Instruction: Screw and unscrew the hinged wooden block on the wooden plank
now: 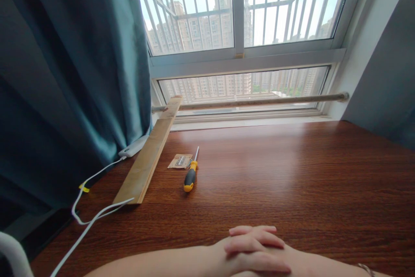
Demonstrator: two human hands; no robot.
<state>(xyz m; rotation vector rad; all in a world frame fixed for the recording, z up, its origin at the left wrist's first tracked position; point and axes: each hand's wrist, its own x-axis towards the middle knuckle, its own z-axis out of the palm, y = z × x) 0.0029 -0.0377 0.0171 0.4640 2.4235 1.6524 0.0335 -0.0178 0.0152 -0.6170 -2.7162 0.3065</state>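
Observation:
At the bottom edge my left hand [241, 262] and my right hand [281, 246] rest together over the front of the table, their fingers overlapping and crossing. The fingers look stretched and spread, with no object among them. Part of both hands falls below the frame. Farther off lies a screwdriver [190, 176] with a black and yellow handle, its metal shaft pointing toward the window. Beside its left side is a small flat beige piece [179, 161] with small metal parts on it. Neither hand touches these.
A long wooden board [147, 162] runs along the left of the brown table [275, 173], its far end on a rail [259, 102] by the window. A white power strip or adapter [133, 146] and white cable [78, 242] lie beside it. A blue curtain [106, 61] hangs left.

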